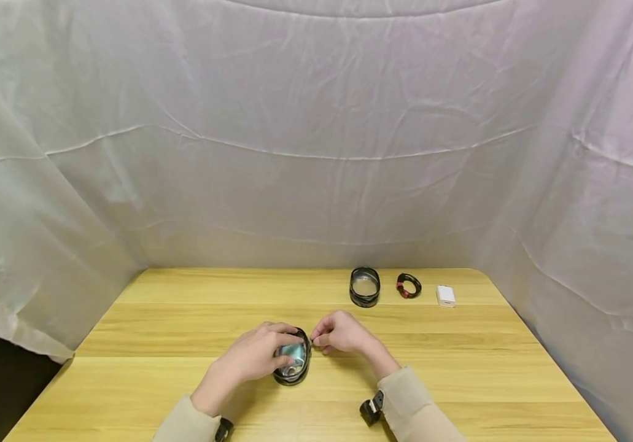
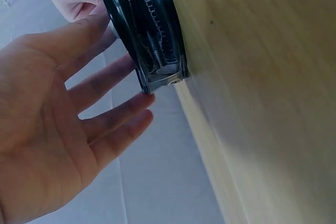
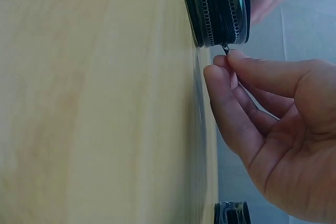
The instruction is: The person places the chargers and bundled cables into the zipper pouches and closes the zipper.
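A small oval zip pouch [image 1: 292, 379] with a clear top and black trim sits on the wooden table in the head view. Something pale blue shows through its top. My left hand [image 1: 258, 351] holds it from the left, thumb at the near side and fingers over the far rim. At the pouch's right side, my right hand [image 1: 344, 333] pinches the zipper pull [image 3: 226, 50] between thumb and forefinger. In the right wrist view the zipper [image 3: 215, 9] runs along the pouch's side wall, its teeth together near the pull.
Farther back on the table [image 1: 211, 313] stands a second clear pouch [image 1: 365, 301] with black trim. To its right lie a coiled black cable [image 1: 417, 285] with red bands and a white charger block [image 1: 446, 296]. Pale grey curtains [image 1: 316, 196] enclose the back and sides.
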`<state>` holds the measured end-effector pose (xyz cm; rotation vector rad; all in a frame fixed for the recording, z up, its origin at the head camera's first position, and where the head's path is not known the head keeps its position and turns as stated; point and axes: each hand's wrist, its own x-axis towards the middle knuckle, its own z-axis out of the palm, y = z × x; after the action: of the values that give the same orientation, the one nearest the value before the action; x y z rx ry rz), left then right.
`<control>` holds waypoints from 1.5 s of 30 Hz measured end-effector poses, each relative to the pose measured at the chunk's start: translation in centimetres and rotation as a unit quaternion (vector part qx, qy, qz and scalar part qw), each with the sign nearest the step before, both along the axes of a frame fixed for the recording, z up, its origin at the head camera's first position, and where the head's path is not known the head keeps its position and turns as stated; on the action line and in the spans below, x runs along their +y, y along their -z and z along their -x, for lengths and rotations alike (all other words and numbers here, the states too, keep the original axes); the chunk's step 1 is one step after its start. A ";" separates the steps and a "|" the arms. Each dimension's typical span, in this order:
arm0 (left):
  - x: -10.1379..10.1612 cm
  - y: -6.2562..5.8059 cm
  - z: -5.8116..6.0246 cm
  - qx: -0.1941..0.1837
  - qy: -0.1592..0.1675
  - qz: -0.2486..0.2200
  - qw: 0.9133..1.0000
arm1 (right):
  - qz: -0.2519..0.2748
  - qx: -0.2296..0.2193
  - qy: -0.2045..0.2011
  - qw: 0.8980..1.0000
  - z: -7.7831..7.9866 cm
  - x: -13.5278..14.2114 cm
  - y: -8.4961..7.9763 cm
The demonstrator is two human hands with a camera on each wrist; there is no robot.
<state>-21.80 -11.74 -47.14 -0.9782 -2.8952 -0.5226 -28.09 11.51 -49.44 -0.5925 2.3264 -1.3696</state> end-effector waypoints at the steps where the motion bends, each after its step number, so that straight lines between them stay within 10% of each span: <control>1: 0.0 0.0 0.0 0.009 0.004 -0.001 1.000 | 0.001 -0.001 0.000 1.000 0.0 0.0 0.0; 10: 0.0 0.3 0.5 0.027 0.060 -0.021 0.998 | 0.002 -0.004 -0.009 1.000 0.2 0.1 0.2; 45: 0.0 -0.1 0.0 -0.060 0.030 -0.030 0.997 | -0.022 0.004 -0.028 0.999 0.1 0.5 -0.2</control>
<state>-21.82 -11.78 -47.06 -1.0641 -2.9420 -0.6921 -28.17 12.05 -49.22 -0.6474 2.3219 -1.2909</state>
